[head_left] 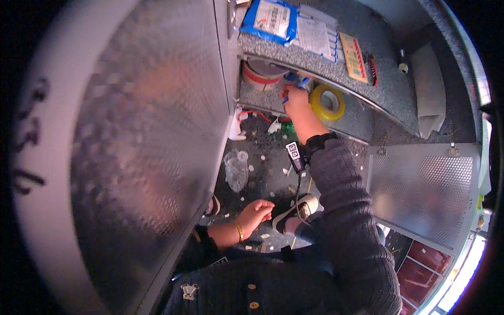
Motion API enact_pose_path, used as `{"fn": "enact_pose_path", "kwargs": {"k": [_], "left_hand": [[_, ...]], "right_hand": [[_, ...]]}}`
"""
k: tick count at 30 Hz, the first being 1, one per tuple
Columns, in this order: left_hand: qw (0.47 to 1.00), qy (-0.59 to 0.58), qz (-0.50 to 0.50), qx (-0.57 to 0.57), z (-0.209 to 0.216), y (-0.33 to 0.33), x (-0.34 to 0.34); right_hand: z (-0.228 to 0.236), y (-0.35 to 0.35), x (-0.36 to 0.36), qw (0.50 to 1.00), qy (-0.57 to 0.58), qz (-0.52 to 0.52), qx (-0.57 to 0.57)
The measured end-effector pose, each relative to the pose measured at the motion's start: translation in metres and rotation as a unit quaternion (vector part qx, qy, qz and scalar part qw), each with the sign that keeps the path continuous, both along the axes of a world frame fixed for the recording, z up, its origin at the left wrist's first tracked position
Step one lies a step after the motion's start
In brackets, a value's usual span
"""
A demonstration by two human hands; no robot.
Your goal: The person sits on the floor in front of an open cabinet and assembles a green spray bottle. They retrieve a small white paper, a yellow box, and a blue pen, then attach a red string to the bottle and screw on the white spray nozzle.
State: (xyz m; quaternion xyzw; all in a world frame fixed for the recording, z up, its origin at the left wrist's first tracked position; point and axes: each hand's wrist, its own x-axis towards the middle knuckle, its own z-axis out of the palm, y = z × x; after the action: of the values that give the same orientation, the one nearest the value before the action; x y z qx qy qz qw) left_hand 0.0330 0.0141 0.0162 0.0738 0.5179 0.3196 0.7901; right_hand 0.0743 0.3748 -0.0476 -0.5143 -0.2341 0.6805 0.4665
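My right hand [296,101] reaches into the open cabinet, its fingers closed round a thin blue stick-like thing [304,82], perhaps a pen; its two ends show either side of the fingers. Just right of that hand a roll of yellow tape [326,103] lies on the cabinet floor. To its left stands a round tub [261,76] with a red band, partly under the counter edge. My left hand [255,216] hangs low over the floor, fingers loosely bent and apart from the thumb, with nothing visible in it.
A large textured door panel [152,131] stands open close on my left; another cabinet door [420,191] is open at right. On the granite counter lie a blue packet [269,21] and a card [354,56]. A clear plastic bottle [237,170] and scattered white bits lie on the floor.
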Motion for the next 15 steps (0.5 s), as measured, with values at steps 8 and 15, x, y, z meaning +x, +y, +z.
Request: {"fn": "enact_pose_path", "kwargs": {"k": [8, 15], "left_hand": [[1.000, 0.008, -0.010, 0.000, -0.012, -0.007, 0.001], [1.000, 0.001, -0.012, -0.019, -0.023, -0.009, -0.001]], "right_hand": [[-0.142, -0.099, 0.156, 0.806, -0.572, 0.136, -0.066], [-0.202, -0.205, 0.186, 0.729, -0.625, 0.245, -0.131]]}}
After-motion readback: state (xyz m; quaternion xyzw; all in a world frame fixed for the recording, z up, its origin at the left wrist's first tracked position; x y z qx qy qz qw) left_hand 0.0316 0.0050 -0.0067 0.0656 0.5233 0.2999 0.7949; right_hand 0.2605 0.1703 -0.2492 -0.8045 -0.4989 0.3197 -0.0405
